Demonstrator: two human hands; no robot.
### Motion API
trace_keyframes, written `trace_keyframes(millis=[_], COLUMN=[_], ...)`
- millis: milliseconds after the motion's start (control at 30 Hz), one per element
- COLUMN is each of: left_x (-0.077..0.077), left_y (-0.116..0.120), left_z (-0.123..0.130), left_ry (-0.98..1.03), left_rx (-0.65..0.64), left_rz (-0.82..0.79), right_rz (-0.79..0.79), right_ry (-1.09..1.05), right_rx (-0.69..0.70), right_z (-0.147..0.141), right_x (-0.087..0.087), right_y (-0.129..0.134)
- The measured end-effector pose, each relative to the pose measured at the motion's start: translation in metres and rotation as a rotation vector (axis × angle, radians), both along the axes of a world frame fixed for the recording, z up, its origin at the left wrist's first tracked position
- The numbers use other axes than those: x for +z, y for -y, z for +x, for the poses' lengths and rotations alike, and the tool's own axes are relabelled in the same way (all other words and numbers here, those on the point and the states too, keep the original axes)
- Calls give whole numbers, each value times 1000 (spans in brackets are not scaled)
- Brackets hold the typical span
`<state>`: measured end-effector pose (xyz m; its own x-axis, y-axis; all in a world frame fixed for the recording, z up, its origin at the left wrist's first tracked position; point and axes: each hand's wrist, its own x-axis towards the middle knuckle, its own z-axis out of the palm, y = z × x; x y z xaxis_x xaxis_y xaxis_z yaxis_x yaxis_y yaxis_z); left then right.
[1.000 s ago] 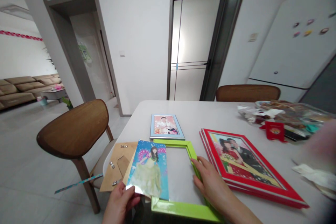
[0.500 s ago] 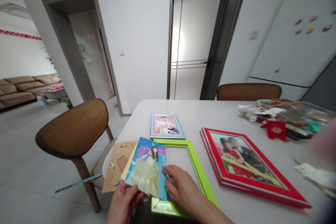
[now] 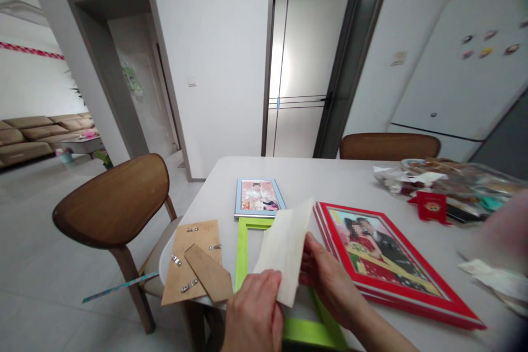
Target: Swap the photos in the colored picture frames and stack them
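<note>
My left hand (image 3: 256,308) is closed on the lower left edge of a photo print (image 3: 282,247), whose plain off-white back faces me. On its right edge, the fingers of my right hand (image 3: 325,275) are closed too, partly hidden behind the sheet. The print is tilted over a green picture frame (image 3: 242,253) lying on the table, and it covers much of the frame's opening. To the left lies a brown backing board (image 3: 177,280) with metal clips and a stand leg (image 3: 209,275).
A blue frame (image 3: 238,198) with a photo lies behind the green one. Stacked red frames (image 3: 429,300) lie on the right of the white table (image 3: 330,176). A red packet (image 3: 432,207) and plastic-wrapped items (image 3: 466,176) sit at the far right. A wooden chair (image 3: 115,198) stands left.
The photo print has been turned over, from its picture side to its blank back, and moved right over the green frame. Both hands moved right with it, uncovering the backing board.
</note>
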<state>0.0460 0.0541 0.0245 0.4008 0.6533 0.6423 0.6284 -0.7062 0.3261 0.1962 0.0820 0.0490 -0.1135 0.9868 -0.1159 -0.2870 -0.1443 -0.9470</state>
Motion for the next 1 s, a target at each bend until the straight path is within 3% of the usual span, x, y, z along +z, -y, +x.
trace_keyframes(millis=[233,467,667,867,1000], left_x=[-15,-31,-36,-35,-40], left_y=[2,-4,-3,-8,-12], left_z=[20,12,0,-24,-27], left_ry=[-96,-206,-260,-236,-186], left_rx=[-22,-57,-78,188,207], left_rz=[16,13,37,-295,-368], right_rz=[-127,-129,-124,-191,-185], right_ry=[-173,35,44,88,139], right_rx=[-90,-55,-47,-52,-61], right_z=[27,25,24,37,37], right_x=[-3,-19,-19,-16,-13], right_y=[3,7,9,8,5])
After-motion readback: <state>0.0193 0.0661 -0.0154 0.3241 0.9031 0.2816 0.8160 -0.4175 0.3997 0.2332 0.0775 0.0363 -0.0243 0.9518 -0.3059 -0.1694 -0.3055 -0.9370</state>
